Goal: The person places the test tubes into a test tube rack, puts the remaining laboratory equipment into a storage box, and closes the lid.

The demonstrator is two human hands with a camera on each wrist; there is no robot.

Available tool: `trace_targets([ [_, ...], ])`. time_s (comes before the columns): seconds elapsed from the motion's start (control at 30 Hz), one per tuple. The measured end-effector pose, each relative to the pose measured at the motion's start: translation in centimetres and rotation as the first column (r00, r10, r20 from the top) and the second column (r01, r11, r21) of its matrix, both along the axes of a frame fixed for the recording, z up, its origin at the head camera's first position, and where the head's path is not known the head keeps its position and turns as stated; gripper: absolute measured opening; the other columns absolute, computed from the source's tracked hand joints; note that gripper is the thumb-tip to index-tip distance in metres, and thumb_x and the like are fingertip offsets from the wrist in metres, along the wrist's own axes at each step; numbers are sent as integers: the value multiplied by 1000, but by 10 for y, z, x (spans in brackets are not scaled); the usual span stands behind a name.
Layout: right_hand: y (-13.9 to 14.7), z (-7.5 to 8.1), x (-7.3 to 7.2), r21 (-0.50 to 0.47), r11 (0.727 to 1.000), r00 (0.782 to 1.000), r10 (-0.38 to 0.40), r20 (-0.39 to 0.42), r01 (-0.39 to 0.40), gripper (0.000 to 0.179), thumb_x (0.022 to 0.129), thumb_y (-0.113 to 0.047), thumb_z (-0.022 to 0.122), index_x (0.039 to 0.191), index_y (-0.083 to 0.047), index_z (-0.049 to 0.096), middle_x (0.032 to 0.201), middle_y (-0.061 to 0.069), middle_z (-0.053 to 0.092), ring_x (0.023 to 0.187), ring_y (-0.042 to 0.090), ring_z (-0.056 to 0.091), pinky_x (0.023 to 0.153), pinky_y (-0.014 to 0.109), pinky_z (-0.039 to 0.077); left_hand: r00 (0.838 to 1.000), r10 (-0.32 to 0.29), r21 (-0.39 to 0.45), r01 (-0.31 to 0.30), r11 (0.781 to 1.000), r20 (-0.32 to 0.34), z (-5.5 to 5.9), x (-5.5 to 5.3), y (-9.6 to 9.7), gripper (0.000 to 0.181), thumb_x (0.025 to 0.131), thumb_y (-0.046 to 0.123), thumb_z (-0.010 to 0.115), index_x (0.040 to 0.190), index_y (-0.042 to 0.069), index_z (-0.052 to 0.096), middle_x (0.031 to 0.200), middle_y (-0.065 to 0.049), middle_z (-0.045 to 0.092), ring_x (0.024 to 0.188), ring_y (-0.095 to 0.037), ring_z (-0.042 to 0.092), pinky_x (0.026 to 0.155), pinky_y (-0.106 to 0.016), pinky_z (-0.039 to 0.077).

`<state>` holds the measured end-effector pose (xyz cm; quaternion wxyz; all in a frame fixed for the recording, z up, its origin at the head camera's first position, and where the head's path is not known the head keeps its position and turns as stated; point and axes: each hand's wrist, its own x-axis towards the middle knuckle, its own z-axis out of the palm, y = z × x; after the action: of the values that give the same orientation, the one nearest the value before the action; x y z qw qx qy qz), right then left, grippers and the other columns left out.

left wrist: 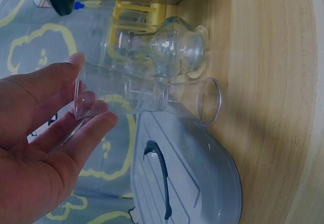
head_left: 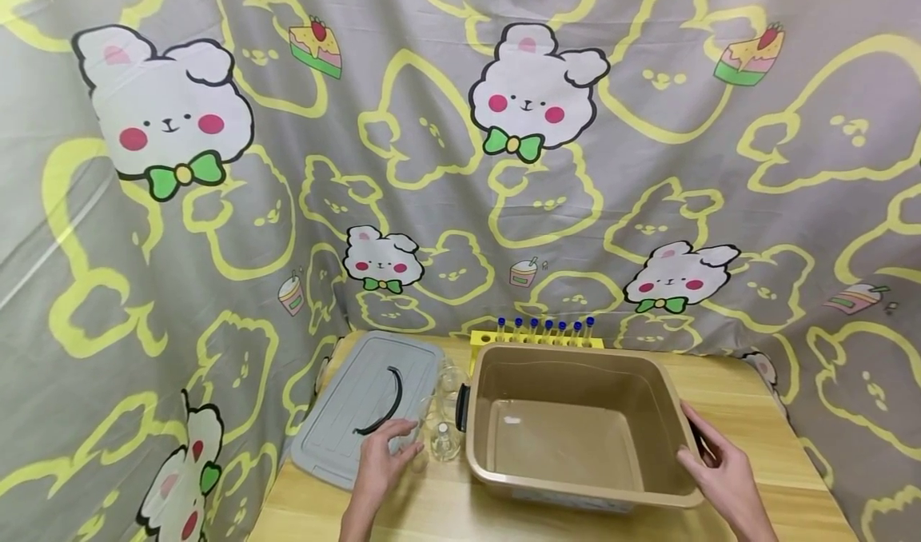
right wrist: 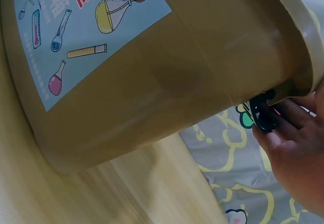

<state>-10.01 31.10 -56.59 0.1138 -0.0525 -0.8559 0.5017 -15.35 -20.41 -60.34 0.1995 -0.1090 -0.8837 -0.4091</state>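
My left hand is at the left of the brown plastic bin. Its thumb and fingers hold the wide rim of a clear footed glass vessel, which narrows to a waist above its flared foot. Just beyond it stands a round-bodied glass vessel. A squat glass bottle with a pale top is close to the left fingertips. My right hand grips the bin's right side, thumb at the rim and fingers around the black handle latch. No contents show inside the bin.
A grey lid with a black handle lies on the wooden table at the left. Behind the bin is a yellow rack of several blue-capped tubes. A printed curtain encloses the table's back and sides.
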Motion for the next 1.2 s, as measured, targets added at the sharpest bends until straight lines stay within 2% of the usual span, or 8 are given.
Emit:
trace_targets([
  [0.2, -2, -1, -1, -25, 1000, 1000, 7, -15, -7, 63, 98, -5, 64, 157, -16, 44, 146, -23, 40, 119, -23, 40, 93, 1, 38, 999, 5, 6, -5, 1000, 34, 0, 0, 0, 31, 73, 0, 90, 101, -1, 78, 104, -12, 73, 87, -31, 72, 61, -30, 62],
  [0.33, -2, -2, 0, -42, 999, 1000, 7, -29, -9, 64, 97, -2, 66, 156, -13, 45, 150, -19, 41, 120, -22, 40, 94, 1, 38, 999, 1, -3, -1, 1000, 54, 2, -1, 2, 30, 73, -2, 89, 101, -1, 78, 104, -10, 72, 88, -30, 71, 59, -22, 59],
  [0.53, -3, -3, -1, -50, 999, 999, 6, -42, -8, 63, 96, 0, 66, 155, -11, 46, 149, -21, 42, 121, -23, 39, 96, 1, 37, 1000, -5, -69, 6, 998, 24, 14, 0, 1, 30, 70, -7, 88, 97, 1, 78, 99, -9, 72, 83, -28, 71, 55, -22, 57],
  [0.67, -2, -3, -2, -53, 998, 997, 16, -76, -20, 63, 96, 3, 64, 154, -8, 46, 149, -24, 43, 123, -22, 39, 97, 2, 36, 998, -14, -81, 19, 997, 59, 33, 2, 0, 30, 72, -6, 87, 100, 0, 77, 101, -10, 71, 85, -30, 71, 59, -29, 61],
  [0.8, 0, -2, -1, -47, 999, 995, 15, -96, -19, 62, 95, 4, 63, 154, -8, 46, 147, -26, 43, 123, -22, 39, 98, 2, 36, 994, -26, -91, 36, 995, 103, 56, 1, 0, 30, 76, -5, 85, 104, 0, 77, 106, -11, 70, 93, -32, 71, 68, -36, 64],
  [1.0, -1, -3, -2, -69, 997, 995, 12, -102, -19, 62, 94, 5, 64, 153, -6, 48, 144, -25, 46, 121, -21, 43, 96, 3, 39, 997, -29, -156, 40, 987, 73, 90, 1, 7, 31, 77, -6, 83, 107, 0, 77, 110, -13, 69, 90, -30, 71, 70, -38, 64],
  [1.2, 0, -5, -4, -95, 995, 993, 5, -118, -17, 63, 92, 8, 65, 151, -4, 49, 142, -24, 47, 119, -21, 45, 95, 3, 40, 1000, -21, -129, 22, 991, 14, 124, -1, 20, 33, 80, -4, 82, 112, 0, 76, 114, -12, 68, 88, -26, 71, 73, -37, 63],
])
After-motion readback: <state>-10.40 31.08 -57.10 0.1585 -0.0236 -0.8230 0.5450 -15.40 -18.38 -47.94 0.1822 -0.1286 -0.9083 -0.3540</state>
